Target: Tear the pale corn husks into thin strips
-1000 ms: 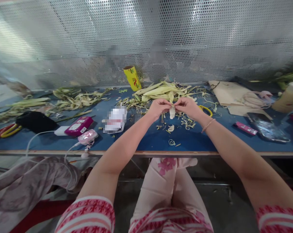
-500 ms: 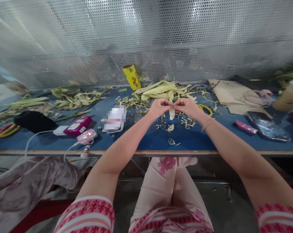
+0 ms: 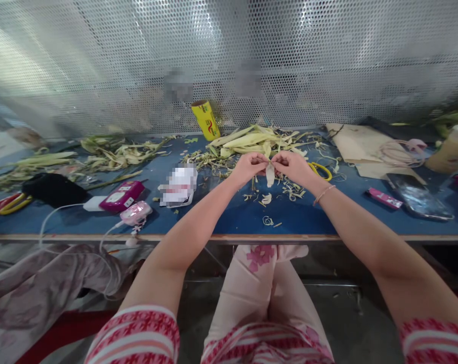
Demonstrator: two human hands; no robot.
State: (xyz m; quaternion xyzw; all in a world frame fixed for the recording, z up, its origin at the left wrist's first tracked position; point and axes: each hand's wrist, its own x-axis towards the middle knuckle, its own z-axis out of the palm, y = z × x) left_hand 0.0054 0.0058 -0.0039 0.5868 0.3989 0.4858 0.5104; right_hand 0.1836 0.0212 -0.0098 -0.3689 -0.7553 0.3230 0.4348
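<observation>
My left hand (image 3: 250, 168) and my right hand (image 3: 290, 167) meet fingertip to fingertip above the blue table. Between them hangs a small pale piece of husk (image 3: 270, 175), pinched at its top by both hands. Just behind lies a heap of pale green corn husks (image 3: 251, 141). Shredded scraps (image 3: 294, 191) and a cream-coloured bit of husk (image 3: 266, 198) are on the table below my hands. The yellow handle of scissors (image 3: 322, 172), or something like it, shows beside my right wrist.
A yellow tube (image 3: 206, 120) stands by the perforated metal panel (image 3: 229, 50). On the left are a magenta box (image 3: 122, 196), a pink case (image 3: 136, 213) with a cable, and more husks (image 3: 122, 154). A phone (image 3: 418, 196) and brown paper (image 3: 360, 144) lie right. Another person's patterned clothing (image 3: 50, 283) shows lower left.
Both hands have risen very slightly, and the fingers have shifted their pinch on the husk piece, which now hangs a little to the right. The things on the table have stayed put.
</observation>
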